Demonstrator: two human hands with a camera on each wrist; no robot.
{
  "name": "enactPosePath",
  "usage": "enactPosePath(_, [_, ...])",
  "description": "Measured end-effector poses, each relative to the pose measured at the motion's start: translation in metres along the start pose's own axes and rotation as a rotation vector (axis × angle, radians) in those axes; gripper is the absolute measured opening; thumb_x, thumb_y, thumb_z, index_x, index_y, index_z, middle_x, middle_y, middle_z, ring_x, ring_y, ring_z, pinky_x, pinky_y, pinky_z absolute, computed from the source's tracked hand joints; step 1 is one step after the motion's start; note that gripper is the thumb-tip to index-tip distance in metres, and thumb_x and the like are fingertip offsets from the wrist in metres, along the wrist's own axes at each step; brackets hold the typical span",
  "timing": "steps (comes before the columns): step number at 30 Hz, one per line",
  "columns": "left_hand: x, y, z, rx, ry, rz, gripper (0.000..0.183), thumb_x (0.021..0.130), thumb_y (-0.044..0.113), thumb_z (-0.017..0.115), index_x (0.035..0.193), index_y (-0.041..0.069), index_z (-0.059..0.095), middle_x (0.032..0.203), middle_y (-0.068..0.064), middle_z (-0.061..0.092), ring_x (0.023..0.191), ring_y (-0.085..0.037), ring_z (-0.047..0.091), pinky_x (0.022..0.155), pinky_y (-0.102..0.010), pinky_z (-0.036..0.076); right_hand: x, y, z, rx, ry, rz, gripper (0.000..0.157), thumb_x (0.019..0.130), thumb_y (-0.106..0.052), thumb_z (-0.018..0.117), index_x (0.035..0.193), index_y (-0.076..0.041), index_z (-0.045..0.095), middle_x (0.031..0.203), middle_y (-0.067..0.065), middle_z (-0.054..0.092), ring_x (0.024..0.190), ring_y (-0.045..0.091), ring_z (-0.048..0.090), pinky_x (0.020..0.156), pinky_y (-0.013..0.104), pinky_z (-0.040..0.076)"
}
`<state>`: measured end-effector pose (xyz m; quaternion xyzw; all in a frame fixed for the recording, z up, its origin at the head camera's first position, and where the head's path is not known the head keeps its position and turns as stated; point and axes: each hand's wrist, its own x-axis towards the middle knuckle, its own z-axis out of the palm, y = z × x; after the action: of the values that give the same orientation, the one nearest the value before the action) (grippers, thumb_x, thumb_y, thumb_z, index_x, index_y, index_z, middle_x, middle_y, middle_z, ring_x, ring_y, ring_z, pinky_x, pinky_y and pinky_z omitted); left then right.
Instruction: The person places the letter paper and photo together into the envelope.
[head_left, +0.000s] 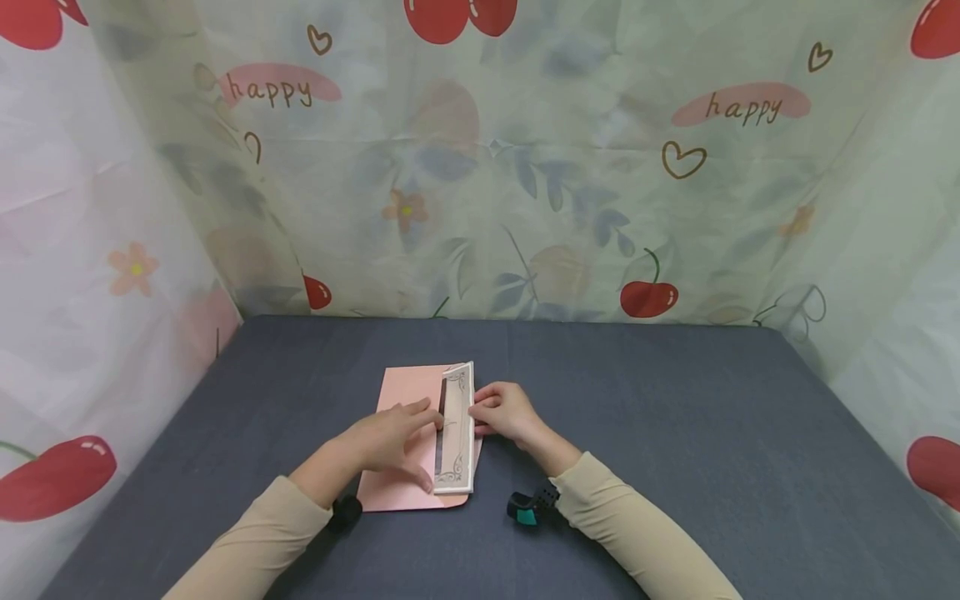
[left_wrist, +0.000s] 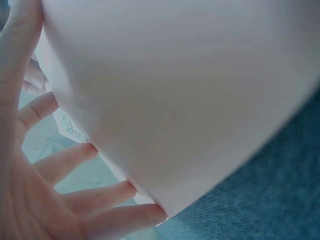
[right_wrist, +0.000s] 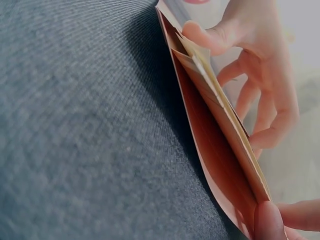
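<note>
A pink booklet (head_left: 405,387) lies on the dark table. Along its right side stands a pale strip (head_left: 457,437) with a white border and grey scrollwork in its corners. My left hand (head_left: 393,437) reaches over the cover from the left, its fingers spread and their tips at the strip's left edge. My right hand (head_left: 510,410) pinches the right edge between thumb and fingers. From the right wrist view, the booklet's layers (right_wrist: 220,180) gape apart along that edge, with thin sheets (right_wrist: 205,75) above the lower pink cover. The left wrist view is mostly filled by the pale cover (left_wrist: 175,90).
A dark cloth covers the table (head_left: 675,433). A black strap with a teal part (head_left: 527,512) is near the right wrist, and a black device (head_left: 346,513) near the left. A printed curtain (head_left: 525,208) surrounds the back and sides.
</note>
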<state>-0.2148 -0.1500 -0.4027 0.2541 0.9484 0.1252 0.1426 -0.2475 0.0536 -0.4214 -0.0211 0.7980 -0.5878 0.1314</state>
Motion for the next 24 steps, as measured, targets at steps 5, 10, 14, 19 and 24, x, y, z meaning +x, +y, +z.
enactPosePath(5, [-0.0002, -0.0002, -0.0005, -0.004, 0.001, 0.006, 0.074, 0.058, 0.061, 0.077, 0.118, 0.028, 0.049, 0.151, -0.014, 0.033, 0.129, -0.048, 0.039, 0.098, -0.058, 0.04, -0.0003, -0.0001, 0.0014, 0.003, -0.005, -0.006, 0.022, 0.084, 0.002, 0.062, 0.104, 0.009, 0.058, 0.085, 0.018, 0.069, 0.054, 0.007, 0.06, 0.055, 0.026, 0.055])
enactPosePath(10, [-0.0007, 0.0002, -0.0011, -0.003, 0.003, 0.007, 0.074, 0.058, 0.061, 0.077, 0.118, 0.028, 0.049, 0.151, -0.014, 0.033, 0.129, -0.047, 0.04, 0.098, -0.058, 0.04, -0.001, 0.0006, 0.0019, -0.002, -0.01, -0.009, 0.024, 0.084, 0.001, 0.062, 0.107, 0.008, 0.058, 0.085, 0.017, 0.068, 0.055, 0.007, 0.059, 0.054, 0.025, 0.055])
enactPosePath(14, [0.0002, 0.0001, -0.0005, -0.004, -0.002, -0.006, 0.074, 0.057, 0.062, 0.078, 0.117, 0.03, 0.049, 0.151, -0.012, 0.033, 0.13, -0.047, 0.039, 0.098, -0.058, 0.04, -0.0019, 0.0009, 0.0026, -0.012, -0.01, -0.016, 0.026, 0.084, 0.001, 0.061, 0.109, 0.009, 0.058, 0.086, 0.017, 0.068, 0.054, 0.007, 0.058, 0.053, 0.025, 0.054])
enactPosePath(19, [0.001, -0.0005, -0.0001, -0.004, -0.004, -0.008, 0.075, 0.057, 0.062, 0.078, 0.118, 0.03, 0.049, 0.151, -0.011, 0.033, 0.131, -0.046, 0.039, 0.099, -0.058, 0.039, -0.0017, 0.0019, 0.0041, -0.019, -0.013, -0.033, 0.029, 0.084, 0.002, 0.061, 0.111, 0.009, 0.057, 0.088, 0.018, 0.068, 0.053, 0.006, 0.059, 0.053, 0.024, 0.054])
enactPosePath(24, [0.001, -0.0008, -0.0001, -0.01, 0.001, -0.006, 0.075, 0.057, 0.061, 0.078, 0.119, 0.029, 0.049, 0.151, -0.012, 0.033, 0.131, -0.047, 0.038, 0.099, -0.059, 0.038, -0.0019, 0.0025, 0.0047, -0.032, -0.004, -0.051, 0.033, 0.082, 0.001, 0.063, 0.113, 0.008, 0.056, 0.087, 0.018, 0.068, 0.052, 0.006, 0.059, 0.051, 0.024, 0.054])
